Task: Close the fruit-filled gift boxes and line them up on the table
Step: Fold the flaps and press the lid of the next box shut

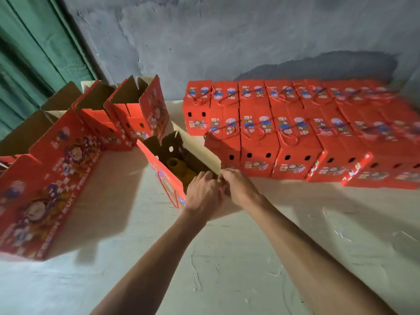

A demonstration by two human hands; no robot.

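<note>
An open red gift box (167,176) stands in the middle of the pale table (227,258), its brown cardboard flaps up and yellow fruit (173,164) showing inside. My left hand (203,194) grips the box's near end, fingers curled over the edge. My right hand (238,185) pinches the near corner of the right flap (200,151). A red cord handle (169,192) hangs on the left side of the box.
Several closed red boxes (295,133) stand in rows on the right, against the grey wall. Several open boxes (127,114) with raised flaps stand at the left, the nearest one (45,189) large in view. A green curtain (27,64) hangs at the far left.
</note>
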